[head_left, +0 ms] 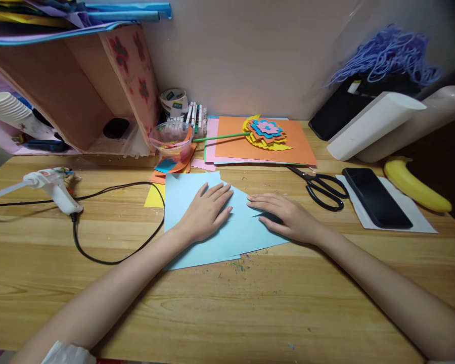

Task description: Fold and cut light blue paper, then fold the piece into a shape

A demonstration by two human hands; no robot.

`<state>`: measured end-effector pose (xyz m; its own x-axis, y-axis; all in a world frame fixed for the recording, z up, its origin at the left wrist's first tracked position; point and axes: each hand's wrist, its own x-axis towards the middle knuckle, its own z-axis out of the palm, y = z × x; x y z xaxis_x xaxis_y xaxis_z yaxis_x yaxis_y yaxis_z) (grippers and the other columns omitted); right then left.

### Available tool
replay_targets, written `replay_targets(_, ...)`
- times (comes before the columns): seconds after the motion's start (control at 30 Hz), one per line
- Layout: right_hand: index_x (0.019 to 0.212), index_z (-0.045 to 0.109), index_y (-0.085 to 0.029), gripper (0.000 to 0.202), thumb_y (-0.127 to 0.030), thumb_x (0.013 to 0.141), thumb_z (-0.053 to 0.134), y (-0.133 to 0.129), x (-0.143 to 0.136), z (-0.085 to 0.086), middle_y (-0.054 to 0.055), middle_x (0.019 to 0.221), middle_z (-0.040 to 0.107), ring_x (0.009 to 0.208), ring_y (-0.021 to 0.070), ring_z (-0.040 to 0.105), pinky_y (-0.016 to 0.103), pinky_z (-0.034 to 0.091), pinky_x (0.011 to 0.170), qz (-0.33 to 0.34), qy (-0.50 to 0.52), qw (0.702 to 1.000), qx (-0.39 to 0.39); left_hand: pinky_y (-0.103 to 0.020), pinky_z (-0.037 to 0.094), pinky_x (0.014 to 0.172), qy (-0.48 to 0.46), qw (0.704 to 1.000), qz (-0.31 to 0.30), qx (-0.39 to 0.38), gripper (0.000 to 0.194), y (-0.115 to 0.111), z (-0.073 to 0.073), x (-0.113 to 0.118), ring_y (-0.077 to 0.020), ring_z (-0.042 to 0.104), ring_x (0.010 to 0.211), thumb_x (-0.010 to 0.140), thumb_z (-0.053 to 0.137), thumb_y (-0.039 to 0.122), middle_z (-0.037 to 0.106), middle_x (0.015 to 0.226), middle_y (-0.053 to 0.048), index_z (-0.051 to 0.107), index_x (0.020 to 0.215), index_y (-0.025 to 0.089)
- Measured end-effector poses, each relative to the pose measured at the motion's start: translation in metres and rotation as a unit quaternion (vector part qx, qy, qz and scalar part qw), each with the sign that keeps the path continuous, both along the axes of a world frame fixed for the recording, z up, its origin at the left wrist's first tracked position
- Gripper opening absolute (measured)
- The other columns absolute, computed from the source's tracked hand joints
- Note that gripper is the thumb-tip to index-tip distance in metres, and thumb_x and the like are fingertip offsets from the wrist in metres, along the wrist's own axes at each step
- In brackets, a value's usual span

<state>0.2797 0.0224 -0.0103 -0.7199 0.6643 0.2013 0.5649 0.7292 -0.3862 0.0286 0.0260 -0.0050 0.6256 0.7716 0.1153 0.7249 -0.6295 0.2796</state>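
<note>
Light blue paper (197, 255) lies on the wooden table in front of me, in what look like overlapping pieces with slanted edges. My left hand (207, 212) rests flat on its left part, fingers stretched out toward the wall. On the right part lies my right hand (284, 215), its fingers extended to the left and slightly apart. Neither hand grips anything. Just beyond the right hand are black-handled scissors (322, 187). A paper flower (267, 130) in pink, blue, orange and yellow, on a green stem, lies behind the blue paper.
A white glue gun (55, 189) with a looping black cord stands left. Orange sheets (231, 144) lie under the flower, beside a clear plastic cup (172, 144). At right are a black phone (377, 197), a banana (417, 184) and white paper rolls (377, 126). A cardboard box (132, 86) stands back left.
</note>
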Motion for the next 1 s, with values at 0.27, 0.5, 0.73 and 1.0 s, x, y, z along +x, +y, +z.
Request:
replay_targets(0.27, 0.125, 0.048, -0.024, 0.04, -0.02, 0.085, 0.046, -0.0007, -0.002, -0.0012, 0.007, 0.128, 0.053, 0.119, 0.0218, 0.047, 0.043, 0.041, 0.097, -0.007, -0.012, 1.0, 0.0, -0.046, 0.018, 0.109, 0.0, 1.0, -0.006, -0.011, 0.045, -0.0002, 0.0011, 0.0003, -0.0204, 0.03, 0.132, 0.093, 0.028, 0.038, 0.036, 0.142, -0.005, 0.036, 0.134, 0.021)
replay_targets(0.5, 0.118, 0.053, -0.022, 0.034, -0.018, 0.084, 0.046, -0.0005, -0.0011, -0.0037, 0.008, 0.117, 0.058, 0.112, 0.0224, 0.051, 0.041, 0.043, 0.092, -0.02, -0.003, 1.0, 0.017, -0.047, 0.018, 0.109, 0.002, 1.0, -0.003, -0.014, 0.044, 0.0004, 0.0006, 0.0003, -0.0199, 0.03, 0.131, 0.093, 0.027, 0.037, 0.036, 0.142, -0.004, 0.037, 0.133, 0.021)
replay_targets(0.73, 0.113, 0.056, -0.019, 0.03, -0.019, 0.085, 0.046, -0.0018, 0.0, -0.0037, 0.011, 0.104, 0.056, 0.101, 0.0229, 0.053, 0.038, 0.046, 0.084, -0.043, -0.013, 0.999, 0.014, -0.046, 0.018, 0.109, 0.001, 1.0, -0.002, -0.016, 0.043, 0.0005, 0.0, 0.0005, -0.0197, 0.031, 0.131, 0.093, 0.028, 0.036, 0.036, 0.142, -0.003, 0.037, 0.133, 0.021)
replay_targets(1.0, 0.112, 0.058, -0.019, 0.029, -0.02, 0.085, 0.046, -0.002, 0.0002, -0.0048, 0.01, 0.099, 0.053, 0.093, 0.0212, 0.054, 0.036, 0.046, 0.079, -0.058, -0.004, 0.998, 0.008, -0.046, 0.019, 0.109, -0.008, 1.0, -0.002, -0.02, 0.043, 0.0009, -0.0012, 0.0002, -0.0196, 0.029, 0.132, 0.092, 0.03, 0.033, 0.037, 0.142, -0.003, 0.037, 0.133, 0.023)
